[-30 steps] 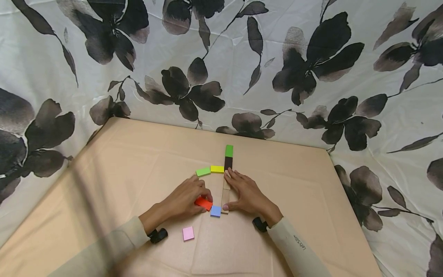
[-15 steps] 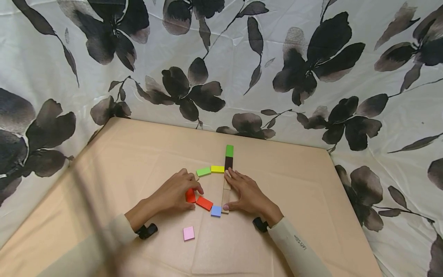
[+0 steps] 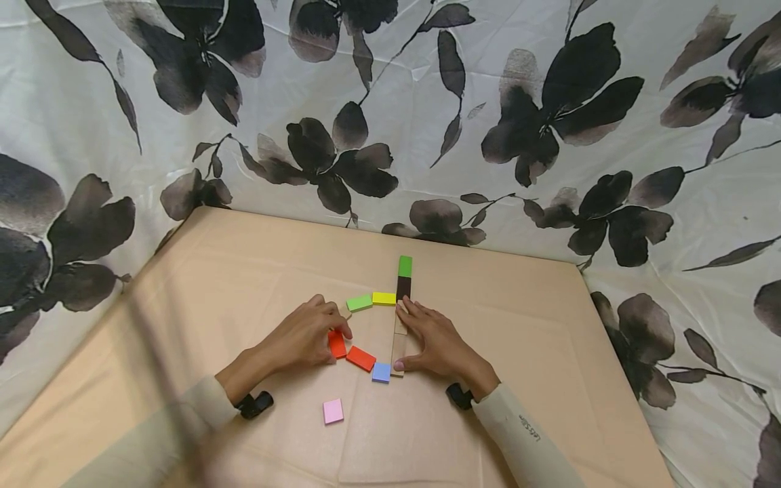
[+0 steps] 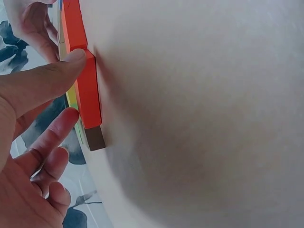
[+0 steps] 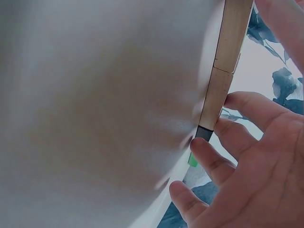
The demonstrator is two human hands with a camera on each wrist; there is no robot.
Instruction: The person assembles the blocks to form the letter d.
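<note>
My left hand [image 3: 303, 336] pinches a red block [image 3: 337, 343] at the left of a ring of blocks; in the left wrist view its thumb [image 4: 71, 66] lies on the block's end. That block stands beside a second red block [image 3: 361, 358], which leads to a blue block [image 3: 381, 373]. Past it, partly behind the fingers, is a brown block [image 4: 95, 138]. My right hand [image 3: 436, 342] rests with extended fingers along the row of plain wooden blocks [image 5: 232, 35], its thumb near the row's lower end. Yellow [image 3: 384, 299] and light green [image 3: 359, 303] blocks form the ring's top.
Above the wooden row, a black block [image 3: 403, 287] and a green block [image 3: 405, 266] continue the line. A pink block [image 3: 333, 411] lies apart, nearer the person. The cloth-covered table [image 3: 518, 305] meets a floral curtain [image 3: 427, 81] at its back edge.
My left hand left the lower red block, moved left and up to the other red block, and nudged it slightly; that block now shows more. The right hand stayed still.
</note>
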